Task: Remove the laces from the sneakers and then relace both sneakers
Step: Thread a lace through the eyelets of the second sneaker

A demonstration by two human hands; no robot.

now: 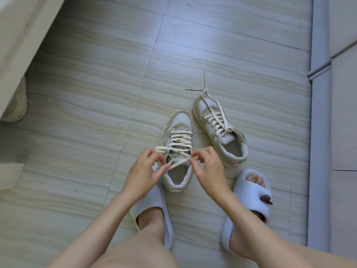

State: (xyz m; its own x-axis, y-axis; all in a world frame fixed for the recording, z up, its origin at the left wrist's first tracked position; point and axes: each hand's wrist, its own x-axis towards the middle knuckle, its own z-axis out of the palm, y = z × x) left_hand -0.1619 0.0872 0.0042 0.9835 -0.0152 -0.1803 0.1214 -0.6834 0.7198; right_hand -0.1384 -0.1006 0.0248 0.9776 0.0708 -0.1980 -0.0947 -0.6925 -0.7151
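Two pale grey sneakers stand on the tiled floor. The near sneaker (178, 149) points away from me, its cream lace (179, 138) crossed through the eyelets. My left hand (146, 169) pinches one end of that lace over the shoe's opening. My right hand (206, 165) pinches the other end at the shoe's right side. The far sneaker (220, 130) lies to the right, angled, laced, with its loose lace ends (202, 88) trailing on the floor beyond the toe.
My feet in white slippers, left (156, 213) and right (249, 207), flank the near sneaker. A beige cloth-covered piece of furniture (21, 55) fills the upper left. A pale cabinet or door frame (320, 113) runs down the right edge.
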